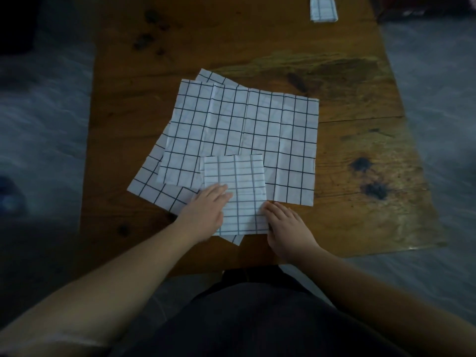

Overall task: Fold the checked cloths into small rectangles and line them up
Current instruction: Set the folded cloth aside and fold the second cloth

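the narrow folded cloth (242, 191) lies on the spread cloths (244, 124) near the desk's (360, 176) front edge. the left hand (206, 207) presses flat on its left side, grip open, fingers straight. the right hand (286, 225) touches its right edge; whether that grip pinches is unclear. the far rectangle (323, 9) is cut off by the frame.

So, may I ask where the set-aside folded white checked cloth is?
In the head view that folded cloth lies at the far right end of the brown wooden table, well beyond the spread checked cloths.
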